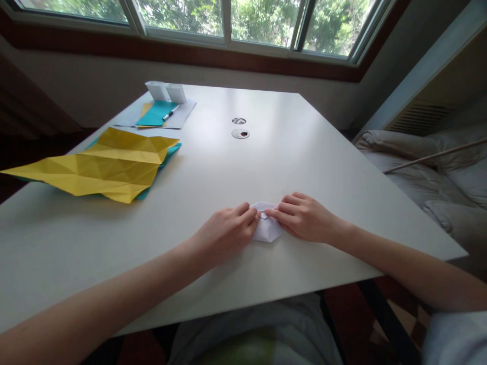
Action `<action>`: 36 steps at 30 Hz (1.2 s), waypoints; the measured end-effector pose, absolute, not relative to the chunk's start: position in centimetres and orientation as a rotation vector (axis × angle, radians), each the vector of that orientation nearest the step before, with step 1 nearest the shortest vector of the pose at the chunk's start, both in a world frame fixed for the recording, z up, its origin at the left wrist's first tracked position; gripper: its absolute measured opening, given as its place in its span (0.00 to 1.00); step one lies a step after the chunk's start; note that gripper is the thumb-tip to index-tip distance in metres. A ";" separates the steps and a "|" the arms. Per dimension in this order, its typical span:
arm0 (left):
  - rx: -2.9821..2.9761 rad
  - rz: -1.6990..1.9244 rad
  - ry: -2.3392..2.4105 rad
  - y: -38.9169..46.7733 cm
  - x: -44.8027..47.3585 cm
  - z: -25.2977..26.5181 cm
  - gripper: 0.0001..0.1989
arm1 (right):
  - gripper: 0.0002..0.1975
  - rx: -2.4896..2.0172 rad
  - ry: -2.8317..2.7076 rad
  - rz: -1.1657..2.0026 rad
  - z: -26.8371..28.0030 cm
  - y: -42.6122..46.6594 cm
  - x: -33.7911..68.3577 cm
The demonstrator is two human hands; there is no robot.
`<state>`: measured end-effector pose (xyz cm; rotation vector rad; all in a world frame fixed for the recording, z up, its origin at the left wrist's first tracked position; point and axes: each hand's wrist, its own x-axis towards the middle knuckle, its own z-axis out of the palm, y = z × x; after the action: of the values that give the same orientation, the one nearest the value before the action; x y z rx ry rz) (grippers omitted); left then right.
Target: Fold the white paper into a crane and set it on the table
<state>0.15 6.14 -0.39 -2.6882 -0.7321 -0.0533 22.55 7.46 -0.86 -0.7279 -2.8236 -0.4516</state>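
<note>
From where I stand, the fingers cover much of the white paper (268, 234), so I can't make out its whole shape or its finer folds. It lies near the table's front edge, between the two hands, a small folded piece with a point toward the person. The left hand (226, 232) has its bunched fingers closed on the left side of it; the right hand (306, 217) has its own closed on the upper right, fingertips nearly meeting the other hand's. The thumbs are mostly lost to view. Both forearms run out of sight, and the lap below is cut off.

I count one white paper in hand, one big creased yellow sheet (110, 162) to the left, and a teal sheet (172, 152) under it, mostly hidden. Farther back are two white boxes (176, 94), side by side, one pen (171, 112) and one teal card (155, 114); how many sheets lie beneath them I can't tell. Two round discs (240, 134) sit mid-table, their markings too small to read.

The table (213, 177) is white, with a window (182, 17) beyond it and a rumpled sofa (411, 177) to the right, a thin stick (437, 154) across it. Nothing stands between the hands and me.
</note>
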 end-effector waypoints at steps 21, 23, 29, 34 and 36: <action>-2.571 -0.024 -0.979 4.4 0.2 0.2 0.11 | 0.09 -0.970 -2.836 -0.322 0.6 7.1 23.6; -2.551 -0.048 -0.977 4.2 0.2 0.2 0.12 | 0.09 -0.981 -2.840 -0.321 0.7 7.1 23.6; -2.499 -0.087 -0.948 3.8 0.2 0.3 0.13 | 0.08 -1.027 -2.809 -0.363 0.6 6.9 23.4; -2.473 -0.114 -0.932 3.5 0.2 0.0 0.14 | 0.07 -1.069 -2.812 -0.387 0.5 6.7 23.3; -2.475 -0.117 -0.926 3.4 0.1 0.0 0.15 | 0.06 -1.084 -2.809 -0.397 0.4 6.7 23.3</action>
<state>0.08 3.43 -0.04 -2.4747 -0.9263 -0.1172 23.33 6.68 0.39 -1.0839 -2.8087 -0.3971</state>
